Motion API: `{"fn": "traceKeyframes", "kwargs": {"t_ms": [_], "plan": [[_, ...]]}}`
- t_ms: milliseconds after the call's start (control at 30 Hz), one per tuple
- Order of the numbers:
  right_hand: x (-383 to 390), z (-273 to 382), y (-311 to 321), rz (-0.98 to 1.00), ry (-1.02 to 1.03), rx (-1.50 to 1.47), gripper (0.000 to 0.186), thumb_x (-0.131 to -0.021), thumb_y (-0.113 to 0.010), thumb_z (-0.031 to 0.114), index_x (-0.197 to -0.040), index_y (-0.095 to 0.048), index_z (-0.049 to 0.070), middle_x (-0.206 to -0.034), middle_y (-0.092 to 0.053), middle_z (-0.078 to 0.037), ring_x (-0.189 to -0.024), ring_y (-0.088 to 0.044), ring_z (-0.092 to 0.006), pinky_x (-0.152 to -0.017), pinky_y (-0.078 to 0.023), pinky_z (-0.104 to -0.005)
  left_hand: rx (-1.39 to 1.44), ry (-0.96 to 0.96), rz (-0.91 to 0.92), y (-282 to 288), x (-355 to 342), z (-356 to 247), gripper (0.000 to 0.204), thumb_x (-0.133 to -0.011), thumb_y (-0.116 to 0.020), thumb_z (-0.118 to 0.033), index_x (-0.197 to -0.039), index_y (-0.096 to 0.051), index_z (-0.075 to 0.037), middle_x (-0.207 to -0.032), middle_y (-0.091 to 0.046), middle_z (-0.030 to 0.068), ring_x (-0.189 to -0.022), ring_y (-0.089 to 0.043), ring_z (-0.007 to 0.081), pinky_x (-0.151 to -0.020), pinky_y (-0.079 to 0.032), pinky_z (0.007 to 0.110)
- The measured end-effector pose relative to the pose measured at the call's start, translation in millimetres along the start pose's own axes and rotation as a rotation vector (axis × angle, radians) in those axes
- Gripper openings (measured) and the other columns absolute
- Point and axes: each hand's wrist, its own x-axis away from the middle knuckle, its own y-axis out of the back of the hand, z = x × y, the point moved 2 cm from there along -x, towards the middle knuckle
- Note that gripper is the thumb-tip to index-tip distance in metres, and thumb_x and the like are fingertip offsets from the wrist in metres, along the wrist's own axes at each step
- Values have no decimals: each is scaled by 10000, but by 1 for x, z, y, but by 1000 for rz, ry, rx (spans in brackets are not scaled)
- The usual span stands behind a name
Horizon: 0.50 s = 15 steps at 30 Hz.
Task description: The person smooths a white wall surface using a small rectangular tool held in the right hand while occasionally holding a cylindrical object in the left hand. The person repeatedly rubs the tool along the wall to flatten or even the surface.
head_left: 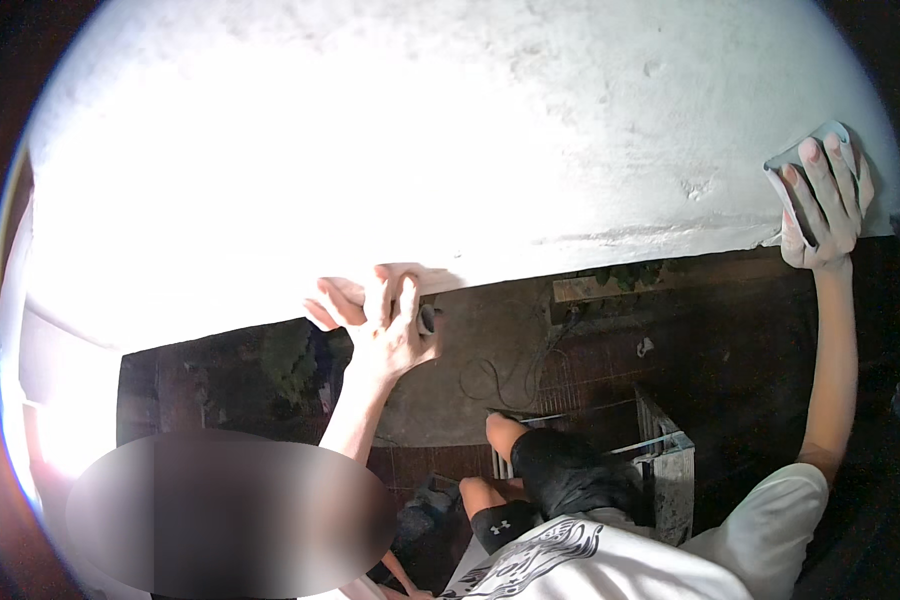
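My right hand [826, 205] presses a folded pale grey sheet of sandpaper [788, 158] against a white plastered surface [610, 150], close to its lower right edge. The sheet's corners curl up around my fingers. My left hand [380, 325] has its fingers spread, with the fingertips on the lower edge of the same surface. Beside the left palm shows a small round thing [427, 319] with a dark hollow; I cannot tell what it is or whether the hand holds it. Dents and rough spots mark the plaster, and glare washes out its left part.
Below lies a dark floor with a pale patch [440, 400] and a loose cable [490, 375]. A worn ladder-like frame [667, 465] stands beside my legs in black shorts [575, 475]. Bright light [65, 430] shines at the left; a blurred patch hides the lower left.
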Motion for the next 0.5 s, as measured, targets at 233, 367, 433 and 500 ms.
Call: {"fn": "traceKeyframes", "kwargs": {"t_ms": [233, 367, 433, 500], "plan": [[2, 9, -8, -6, 15, 22, 434, -886, -417, 217, -1186, -648, 6, -1332, -563, -181, -1298, -471, -374, -1073, -298, -585, -391, -315, -276, -30, 21, 31, 768, -790, -617, -397, -1475, -291, -279, -1540, -234, 90, -1403, -182, 386, -1101, -114, 583], [5, 14, -16, -68, -27, -16, 375, -923, -450, 310, -1203, -642, 150, -1351, -559, -75, -1322, -449, -291, -1116, -265, -554, -357, -234, -362, -34, 16, 32, 722, -820, -560, -382, -1481, -279, -309, -1544, -230, 74, -1401, -168, 353, -1115, -103, 535], [17, 10, -18, -32, -126, -77, 326, -946, -488, 400, -1211, -638, 282, -1366, -555, 23, -1343, -429, -214, -1162, -231, -520, -283, -203, -373, -29, 12, 27, 694, -818, -553, -346, -1469, -316, -309, -1541, -253, 65, -1400, -181, 356, -1123, -110, 526], [35, 5, -21, 60, -30, -50, 355, -940, -478, 404, -1226, -635, 264, -1390, -531, -1, -1361, -401, -242, -1155, -208, -551, -277, -255, -387, -17, 12, 21, 517, -863, -474, -343, -1379, -437, -359, -1490, -363, 22, -1368, -284, 326, -1123, -142, 522]]}}
